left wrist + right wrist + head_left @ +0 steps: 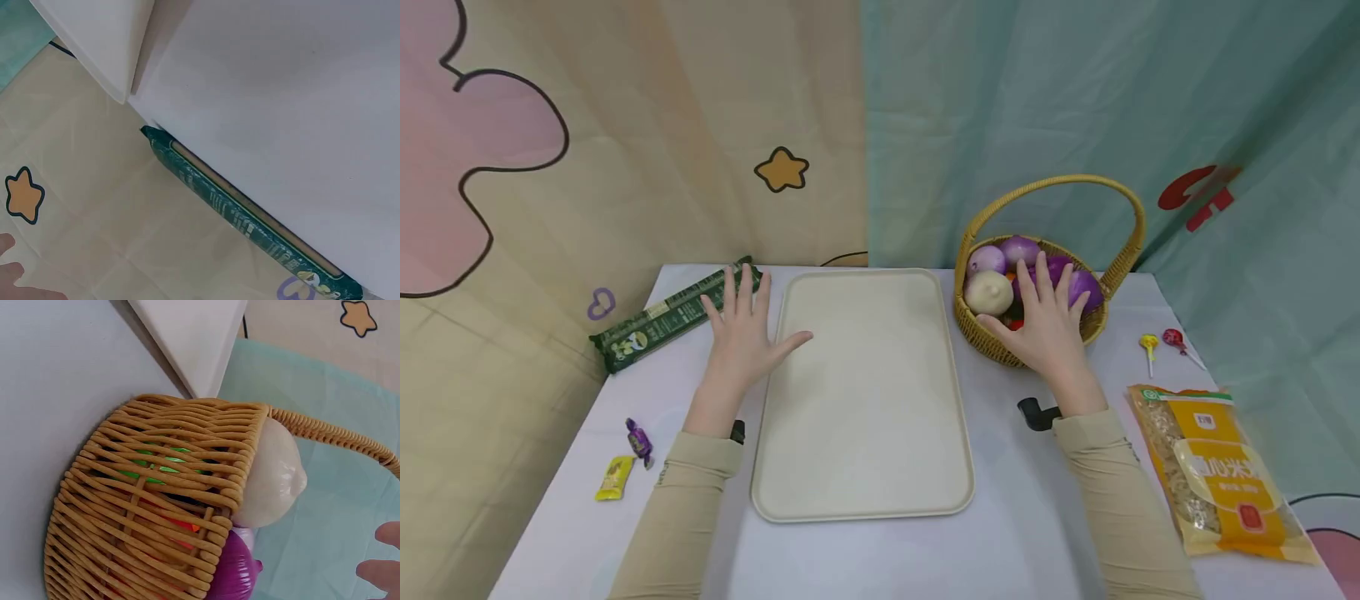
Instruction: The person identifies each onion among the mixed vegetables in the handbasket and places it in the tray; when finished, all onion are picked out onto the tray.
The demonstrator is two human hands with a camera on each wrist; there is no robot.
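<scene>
A: Which step was in hand?

B: Seemingly just a poised start. The person's left hand (741,346) and right hand (1048,329) were raised above the surface (850,558), and neither had hold of anything.

A: How were they shaped?

B: Both were spread wide, backs up, fingers fanned roughly toward twelve o'clock. The left thumb stuck out toward two, the right thumb toward ten. The forearms came in from about seven and five.

A: And the things near them?

B: From the middle of the tray (865,400), the basket (985,343) stood at two o'clock, its vegetables (988,292) heaped inside. The right hand hung in front of it, fingers apart from the wicker in the right wrist view. The green pack (662,325) lay at ten, with the left fingers overlapping its end in the head view only.

A: What did the next move call for?

B: Any grip, by that pose, called for a hand to come down and its fingers to curl; the basket was the right's nearest thing, the pack the left's.
</scene>
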